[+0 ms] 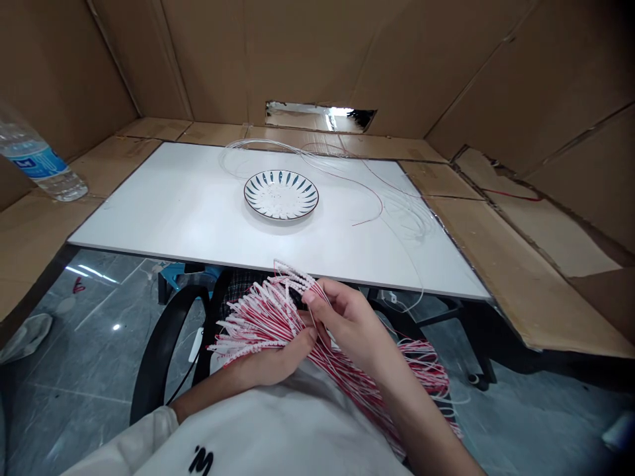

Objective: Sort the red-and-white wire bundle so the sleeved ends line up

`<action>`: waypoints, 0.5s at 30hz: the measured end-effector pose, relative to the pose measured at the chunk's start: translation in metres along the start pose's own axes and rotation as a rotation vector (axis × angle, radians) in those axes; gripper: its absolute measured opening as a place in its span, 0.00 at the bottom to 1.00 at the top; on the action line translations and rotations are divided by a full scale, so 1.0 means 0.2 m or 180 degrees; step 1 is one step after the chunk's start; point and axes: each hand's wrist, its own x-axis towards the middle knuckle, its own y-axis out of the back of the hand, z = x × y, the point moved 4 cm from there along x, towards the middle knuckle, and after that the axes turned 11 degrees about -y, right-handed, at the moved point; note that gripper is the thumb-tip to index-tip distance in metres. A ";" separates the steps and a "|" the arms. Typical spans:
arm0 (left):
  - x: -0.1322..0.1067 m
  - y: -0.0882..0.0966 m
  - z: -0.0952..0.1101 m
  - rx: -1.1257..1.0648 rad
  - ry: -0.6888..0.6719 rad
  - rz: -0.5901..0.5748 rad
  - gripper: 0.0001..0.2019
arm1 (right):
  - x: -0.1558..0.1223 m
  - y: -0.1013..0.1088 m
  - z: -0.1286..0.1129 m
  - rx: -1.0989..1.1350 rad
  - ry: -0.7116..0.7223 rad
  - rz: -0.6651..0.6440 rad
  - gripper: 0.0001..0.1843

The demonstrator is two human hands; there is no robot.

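Observation:
A thick bundle of red and white strings [268,311] lies across my lap, its white knobbly ends fanned out toward the left. My left hand [285,354] is closed around the middle of the bundle, thumb on top. Just right of it, my right hand [342,317] pinches a smaller group of strings [295,277] between thumb and fingers, their beaded-looking ends pointing up and left. The long tails of the bundle [362,390] run down to the right under my right forearm. What the white ends are made of is too small to tell.
On the white table [173,205] stands a plate [281,195] with a blue leaf pattern and small white bits. Loose clear and red threads [381,205] curl behind and right of it. A water bottle [44,165] stands left. Cardboard walls [208,59] enclose the table.

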 end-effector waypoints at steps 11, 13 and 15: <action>0.03 0.00 0.02 -0.0548 -0.0349 -0.0004 0.17 | -0.01 0.01 -0.01 0.0609 -0.0220 -0.0367 0.23; 0.03 0.00 0.01 -0.0533 -0.0305 -0.0014 0.17 | -0.01 0.00 0.00 0.0505 -0.0218 -0.0399 0.23; 0.03 0.00 0.01 -0.0512 -0.0264 0.0012 0.17 | 0.00 0.00 0.00 0.0309 -0.0214 -0.0390 0.21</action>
